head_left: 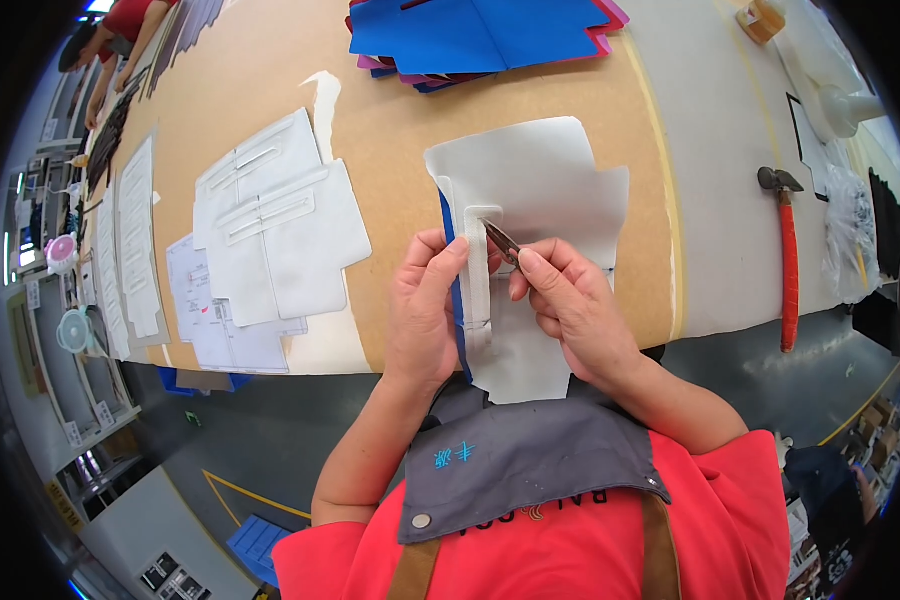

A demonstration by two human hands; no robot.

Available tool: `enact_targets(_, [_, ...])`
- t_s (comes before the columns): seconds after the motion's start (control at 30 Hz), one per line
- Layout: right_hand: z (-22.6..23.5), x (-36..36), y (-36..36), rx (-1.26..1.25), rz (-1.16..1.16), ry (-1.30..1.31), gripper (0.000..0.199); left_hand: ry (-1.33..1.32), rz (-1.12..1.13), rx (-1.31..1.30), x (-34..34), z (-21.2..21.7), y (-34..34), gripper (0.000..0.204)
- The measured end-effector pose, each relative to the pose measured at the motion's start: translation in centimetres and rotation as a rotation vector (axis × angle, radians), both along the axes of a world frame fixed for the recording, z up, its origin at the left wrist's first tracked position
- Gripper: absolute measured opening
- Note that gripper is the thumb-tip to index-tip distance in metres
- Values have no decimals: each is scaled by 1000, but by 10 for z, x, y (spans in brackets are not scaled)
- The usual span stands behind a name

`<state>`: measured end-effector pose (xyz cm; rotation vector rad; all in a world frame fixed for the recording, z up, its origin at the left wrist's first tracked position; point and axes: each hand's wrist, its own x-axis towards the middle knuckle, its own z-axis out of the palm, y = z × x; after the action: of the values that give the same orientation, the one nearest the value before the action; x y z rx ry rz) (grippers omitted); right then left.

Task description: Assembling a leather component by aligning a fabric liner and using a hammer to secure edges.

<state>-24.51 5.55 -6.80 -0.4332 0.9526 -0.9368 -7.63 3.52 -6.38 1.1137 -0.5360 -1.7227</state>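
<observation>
A white leather-like panel with a blue underside is in front of me, partly folded over along its left side. A long narrow strip with a rounded top runs down the fold. My left hand pinches the folded edge, thumb on top by the strip. In my right hand is a pair of small dark pointed snips, its tips touching the upper end of the strip. My fingers hide the snips' handles.
White cut panels lie on printed sheets to the left. Stacked blue and pink panels sit at the far side. A red-handled hammer and crumpled plastic bag are at right. Another person bends over the table far left.
</observation>
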Motion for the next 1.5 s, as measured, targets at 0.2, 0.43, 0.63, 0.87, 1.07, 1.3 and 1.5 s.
enact_targets(0.2, [-2,0,2,-7,-13,-36,22,6,-7,13,-1,-2,2,16])
enact_targets(0.43, [-3,0,4,-9,-29,-53,20,21,1,28,-3,-1,3,17])
enact_targets(0.63, [-3,1,5,-10,-32,-56,19,13,-10,19,-2,-1,5,18])
enact_targets(0.87, [-4,3,6,-8,-49,-43,19,13,-9,30,-2,0,6,20])
enact_targets(1.07, [-2,2,4,-5,-35,-55,19,16,-9,30,-3,1,5,20])
enact_targets(1.3, [-5,-4,8,-79,-75,24,22,-40,-15,52,-7,-2,2,24])
enact_targets(1.5, [-21,-13,-2,-332,-159,296,27,-157,71,143,-2,4,-16,27])
